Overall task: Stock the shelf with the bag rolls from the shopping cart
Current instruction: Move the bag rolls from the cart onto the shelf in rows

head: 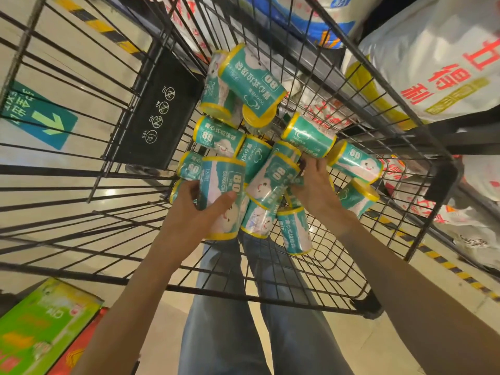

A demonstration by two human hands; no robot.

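Several teal bag rolls with yellow ends lie jumbled in the black wire shopping cart (351,269). My left hand (194,209) grips one roll (224,190) upright, thumb across its front, fingers curled behind it. My right hand (316,185) reaches into the pile and curls its fingers round a slanted roll (273,180). More rolls lie further in, such as a large one (251,79) at the far end and one (354,162) at the right.
The cart's folded black child-seat flap (157,109) stands at the left. White packaged goods (433,63) fill shelves on the right. A green box (40,328) sits at lower left. My legs show under the cart, on a tiled floor with yellow-black striped tape (449,266).
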